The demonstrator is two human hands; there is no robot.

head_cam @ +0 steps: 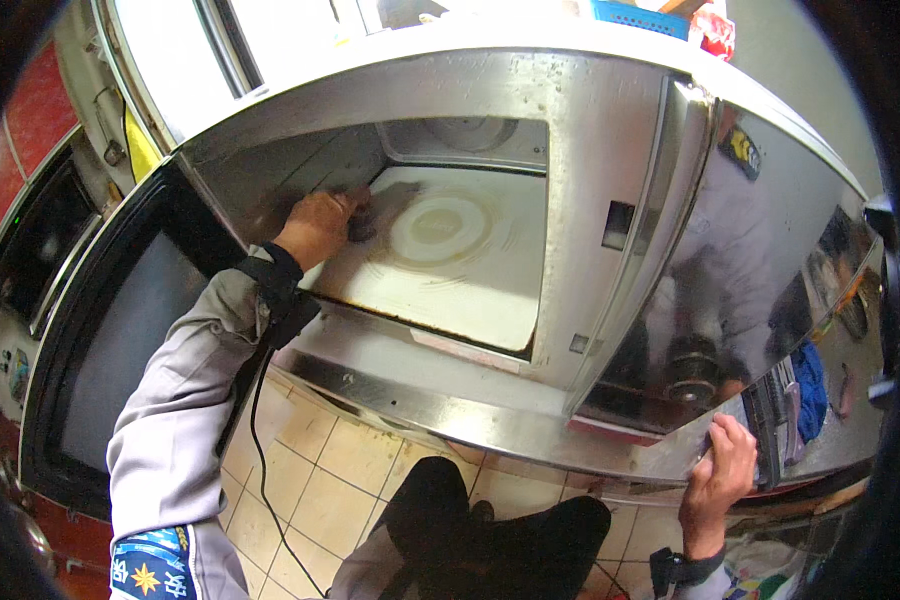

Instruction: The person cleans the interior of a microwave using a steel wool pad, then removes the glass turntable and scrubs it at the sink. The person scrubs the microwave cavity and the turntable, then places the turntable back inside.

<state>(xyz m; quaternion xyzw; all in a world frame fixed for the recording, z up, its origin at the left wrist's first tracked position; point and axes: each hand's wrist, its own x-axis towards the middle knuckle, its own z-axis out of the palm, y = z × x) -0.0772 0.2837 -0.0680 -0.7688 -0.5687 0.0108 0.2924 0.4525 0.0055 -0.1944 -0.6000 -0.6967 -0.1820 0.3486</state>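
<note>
My left hand [319, 227] reaches into the open cavity of a microwave oven [577, 165]. Its fingers close on a small dark pad [361, 223], blurred and partly hidden, against the cavity's white floor [487, 292]. Brownish rings and smears mark that floor around its middle. The black-framed oven door [142, 345] stands swung out to the left, beside my forearm. My right hand [724, 461] is by the front edge of the metal counter [450, 420], below the glossy dark control panel [675, 300]. Its fingers are curled, and whether they grip anything is hidden.
A black cable [259, 435] hangs from my left wrist. Right of the oven lie a blue cloth [808, 390] and a dark rack-like object [761, 424]. A blue plastic basket [641, 19] and a red package [714, 34] sit on top. Below is a tiled floor [330, 480].
</note>
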